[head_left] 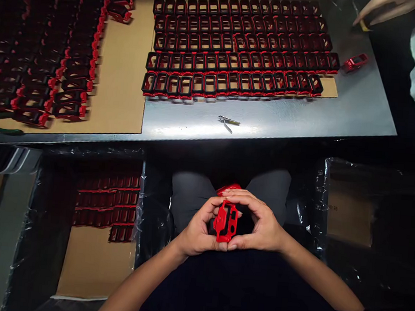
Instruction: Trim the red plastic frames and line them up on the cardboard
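Observation:
Between my two hands, above my lap, is a red plastic frame (220, 220) with cut-out openings. My left hand (199, 227) grips it from the left, thumb at its lower edge and fingers at the top. From the right, my right hand (265, 226) holds the same frame, its thumb near the bottom corner and its fingers arched over the top. Behind the fingers shows another red piece (229, 189), mostly hidden, so I cannot make out its shape. On the metal table (181, 122) ahead lies a small pair of nippers (228, 122).
Rows of black-and-red frames (210, 83) stand on cardboard, with more frames (69, 109) at left. Green-handled pliers (2, 129) lie by the table edge. A lined box (96, 262) at lower left holds red frames. Another person's hand (387, 9) is near a red piece (355, 62).

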`<state>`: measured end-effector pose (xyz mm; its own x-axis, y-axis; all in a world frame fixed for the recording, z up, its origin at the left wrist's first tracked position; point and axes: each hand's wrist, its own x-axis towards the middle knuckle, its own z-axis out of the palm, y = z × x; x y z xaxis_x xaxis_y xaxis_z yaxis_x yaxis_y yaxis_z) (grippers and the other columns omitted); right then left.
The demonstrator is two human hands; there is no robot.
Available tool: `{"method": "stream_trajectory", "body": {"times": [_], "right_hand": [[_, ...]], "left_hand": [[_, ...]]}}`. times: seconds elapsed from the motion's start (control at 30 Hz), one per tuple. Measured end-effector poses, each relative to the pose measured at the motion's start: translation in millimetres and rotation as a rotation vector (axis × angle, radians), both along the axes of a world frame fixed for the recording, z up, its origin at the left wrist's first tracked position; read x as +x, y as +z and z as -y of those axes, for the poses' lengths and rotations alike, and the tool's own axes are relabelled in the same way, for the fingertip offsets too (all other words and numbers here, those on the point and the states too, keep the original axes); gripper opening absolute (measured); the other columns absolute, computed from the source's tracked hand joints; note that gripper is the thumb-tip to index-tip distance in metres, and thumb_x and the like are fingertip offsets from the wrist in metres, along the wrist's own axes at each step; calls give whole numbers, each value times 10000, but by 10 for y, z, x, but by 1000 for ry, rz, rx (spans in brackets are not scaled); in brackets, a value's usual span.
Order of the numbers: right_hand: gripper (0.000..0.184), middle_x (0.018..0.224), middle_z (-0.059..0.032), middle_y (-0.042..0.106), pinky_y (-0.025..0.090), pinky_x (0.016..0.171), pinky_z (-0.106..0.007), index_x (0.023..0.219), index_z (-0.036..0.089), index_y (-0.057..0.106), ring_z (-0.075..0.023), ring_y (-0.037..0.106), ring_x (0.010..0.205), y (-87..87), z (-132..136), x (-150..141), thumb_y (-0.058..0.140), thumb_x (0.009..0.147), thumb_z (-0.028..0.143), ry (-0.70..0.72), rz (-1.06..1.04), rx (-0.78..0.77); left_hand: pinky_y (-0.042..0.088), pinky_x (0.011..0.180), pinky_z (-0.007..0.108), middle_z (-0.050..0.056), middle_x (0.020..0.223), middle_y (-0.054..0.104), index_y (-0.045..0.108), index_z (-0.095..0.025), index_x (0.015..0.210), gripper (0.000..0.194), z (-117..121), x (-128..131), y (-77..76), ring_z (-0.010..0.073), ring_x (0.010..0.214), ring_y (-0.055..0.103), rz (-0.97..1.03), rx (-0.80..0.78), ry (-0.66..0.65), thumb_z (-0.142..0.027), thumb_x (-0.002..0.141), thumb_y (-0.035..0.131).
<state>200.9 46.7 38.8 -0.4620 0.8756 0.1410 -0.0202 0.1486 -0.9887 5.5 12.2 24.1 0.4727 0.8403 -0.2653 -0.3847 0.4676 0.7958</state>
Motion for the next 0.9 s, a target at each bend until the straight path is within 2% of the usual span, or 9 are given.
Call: {"method": "stream_trajectory", "body": {"times": [0.17, 0.27, 0.37, 0.5, 0.77, 0.83, 0.9], "right_hand": [[753, 1288, -115, 651, 457, 1088, -509, 1309, 263, 604, -320, 573, 1260, 25, -8, 27, 914, 644, 435, -25, 95, 79], [740, 1291, -122, 648, 453, 1093, -523, 1304, 244, 603, -330, 562, 1274, 94, -19, 39, 906, 648, 403, -30, 142, 97], [733, 1298, -129, 648, 448, 1097, -539, 1306, 226, 597, -342, 544, 1294, 195, -42, 43, 890, 643, 334, -10, 225, 122], [740, 1293, -124, 651, 452, 1098, -543, 1316, 227, 582, -347, 528, 1311, 289, -71, 30, 869, 635, 276, 25, 287, 149], [717, 1307, -123, 636, 479, 1068, -520, 1367, 247, 516, -332, 537, 1311, 249, -78, -2, 787, 704, 222, 26, 282, 202], [699, 1279, -119, 650, 500, 1048, -512, 1376, 250, 503, -324, 541, 1306, 243, -90, -8, 763, 729, 206, 32, 296, 251], [688, 1269, -115, 658, 510, 1043, -509, 1389, 251, 491, -321, 528, 1320, 249, -97, -9, 754, 755, 209, 60, 305, 299]], "left_hand": [[529, 849, 290, 105, 1193, 706, 559, -280, 1283, 762, -40, -11, -18, 208, 996, 689, 99, -39, -47, -301, 617, 929], [542, 698, 249, 143, 1177, 708, 541, -250, 1321, 830, -63, -17, -19, 176, 803, 712, 189, -105, -98, -451, 608, 915], [468, 504, 179, 152, 1060, 736, 545, -208, 1330, 809, -76, -13, -30, 109, 570, 646, 236, -153, -90, -565, 666, 840], [347, 364, 122, 116, 974, 755, 578, -210, 1285, 674, -87, 13, -64, 80, 478, 600, 283, -164, -64, -524, 732, 801], [349, 361, 142, 102, 906, 768, 649, -200, 1180, 610, -115, 46, -130, 83, 435, 565, 326, -277, -71, -508, 681, 819], [359, 363, 157, 86, 880, 767, 670, -208, 1155, 646, -127, 63, -136, 86, 426, 554, 227, -237, -86, -595, 653, 795], [423, 413, 198, 94, 847, 761, 700, -182, 1110, 730, -138, 32, -128, 121, 470, 594, 65, -171, -78, -689, 590, 774]]}}
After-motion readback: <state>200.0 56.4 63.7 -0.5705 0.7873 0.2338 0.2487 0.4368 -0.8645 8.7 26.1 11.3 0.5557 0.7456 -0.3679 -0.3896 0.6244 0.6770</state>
